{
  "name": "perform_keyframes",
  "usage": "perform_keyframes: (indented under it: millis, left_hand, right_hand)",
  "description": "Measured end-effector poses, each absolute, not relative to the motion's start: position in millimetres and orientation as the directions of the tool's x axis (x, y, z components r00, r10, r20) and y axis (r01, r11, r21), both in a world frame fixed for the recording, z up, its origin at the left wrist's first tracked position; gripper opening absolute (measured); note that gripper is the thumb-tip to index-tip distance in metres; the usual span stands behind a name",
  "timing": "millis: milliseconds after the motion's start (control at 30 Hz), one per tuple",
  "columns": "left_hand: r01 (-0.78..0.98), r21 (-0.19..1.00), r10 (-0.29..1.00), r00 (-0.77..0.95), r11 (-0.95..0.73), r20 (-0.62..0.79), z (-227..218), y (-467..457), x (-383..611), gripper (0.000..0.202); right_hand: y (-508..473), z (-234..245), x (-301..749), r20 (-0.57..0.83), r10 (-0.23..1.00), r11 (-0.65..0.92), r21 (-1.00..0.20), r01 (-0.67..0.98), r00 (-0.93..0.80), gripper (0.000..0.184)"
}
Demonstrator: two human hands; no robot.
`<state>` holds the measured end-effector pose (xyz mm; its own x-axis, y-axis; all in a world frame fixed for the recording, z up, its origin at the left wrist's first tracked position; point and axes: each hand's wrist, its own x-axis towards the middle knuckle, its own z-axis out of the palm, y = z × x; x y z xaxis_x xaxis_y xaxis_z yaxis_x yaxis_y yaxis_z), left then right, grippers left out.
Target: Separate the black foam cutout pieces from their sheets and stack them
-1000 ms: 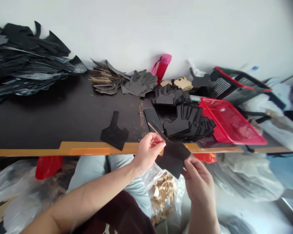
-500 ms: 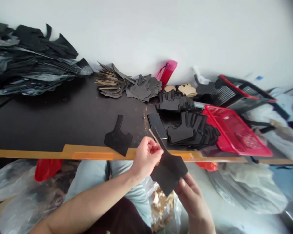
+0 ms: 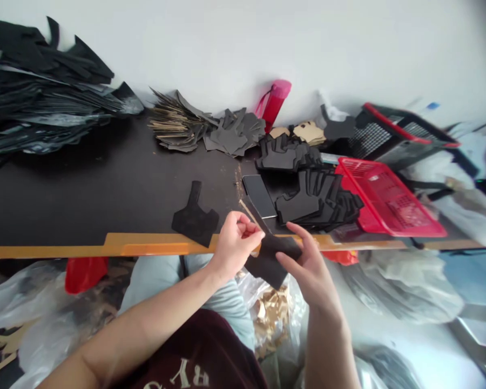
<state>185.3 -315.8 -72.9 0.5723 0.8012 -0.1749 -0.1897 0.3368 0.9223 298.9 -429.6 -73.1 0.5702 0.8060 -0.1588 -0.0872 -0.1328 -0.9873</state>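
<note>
A black cut piece [image 3: 270, 273] with a narrow stem and a wide body, thin and foam-like, is held tilted over the table's front edge. A tan strip shows along its stem. My left hand [image 3: 237, 243] pinches it near the base of the stem, fingertips closed. At the body's right side, my right hand [image 3: 308, 265] has its thumb lying on the face and its forefinger reaching past the upper edge; its other fingers are hidden. A similar black piece [image 3: 195, 219] lies flat on the table, left of my left hand.
Fanned black pieces [image 3: 297, 206] lie by a phone [image 3: 260, 195] and a red basket [image 3: 397, 202]. Behind are stacked tan-edged pieces [image 3: 174, 124], a black crate [image 3: 384, 132] and a big dark pile [image 3: 44, 102]. Below the table edge [image 3: 146, 246], a plastic bag holds tan scraps [image 3: 272, 313].
My right hand has moved up from the piece's lower right corner, its thumb and forefinger now spread over the body. My left hand keeps its pinch. The view has shifted slightly.
</note>
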Motion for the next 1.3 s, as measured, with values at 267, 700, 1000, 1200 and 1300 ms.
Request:
perform_keyframes:
  millis: [267, 700, 1000, 1200, 1300]
  left_hand:
    - [-0.02, 0.969, 0.66, 0.735, 0.245, -0.152, -80, -302, 168, 0.022]
    - [0.046, 0.887, 0.58, 0.772, -0.459, 0.26, -85, -308, 169, 0.011]
    - [-0.107, 0.937, 0.739, 0.587, -0.334, 0.33, -89, -306, 164, 0.007]
    - [-0.034, 0.999, 0.773, 0.634, 0.006, 0.017, -85, -302, 174, 0.009]
    - [0.009, 0.998, 0.781, 0.622, 0.069, -0.06, -82, -300, 176, 0.013]
  right_hand:
    - [-423, -85, 301, -0.16, 0.666, -0.171, -0.983, -0.06, 0.729, 0.045]
    - [-422, -82, 297, -0.168, 0.684, -0.204, -0.978, -0.035, 0.71, 0.041]
    - [-427, -90, 306, -0.21, 0.611, -0.072, -0.975, -0.211, 0.763, 0.037]
    - [-423, -81, 291, -0.153, 0.613, -0.208, -0.978, -0.029, 0.775, 0.038]
    - [-421, -80, 284, -0.116, 0.61, -0.218, -0.976, 0.026, 0.784, 0.036]
